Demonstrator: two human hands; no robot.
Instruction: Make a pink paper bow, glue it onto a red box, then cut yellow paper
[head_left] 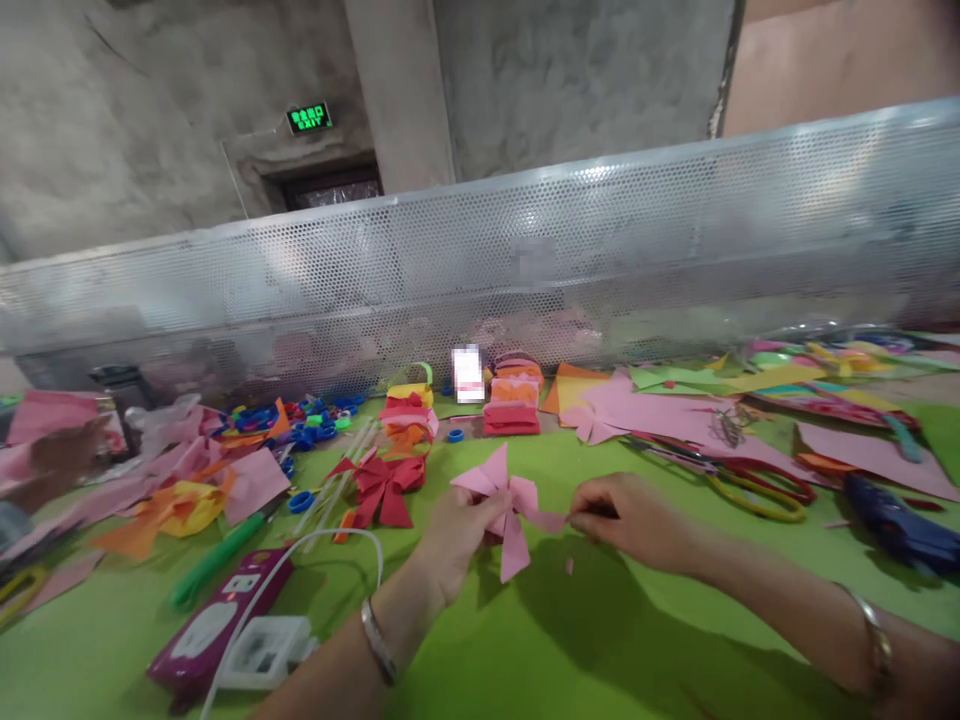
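Note:
A pink folded-paper pinwheel (515, 545) with pointed blades is held up over the green tabletop. My left hand (456, 545) pinches it near its centre, thumb on the front; the fingers behind are mostly hidden. At its right side, my right hand (637, 518) has thumb and finger closed on the tip of one blade. A red paper pinwheel (386, 492) lies to the left of my left hand. Beyond are two stacks of folded paper pieces, one yellow, pink and orange (409, 418), the other orange, pink and red (514, 400).
Scissors with red and yellow handles (757, 490) and a dark blue tool (896, 525) lie right. At left are a purple power strip (217, 630), a white plug, a green-handled tool (221, 560) and paper scraps. A lit phone (469, 375) stands before the perforated metal panel (480, 260).

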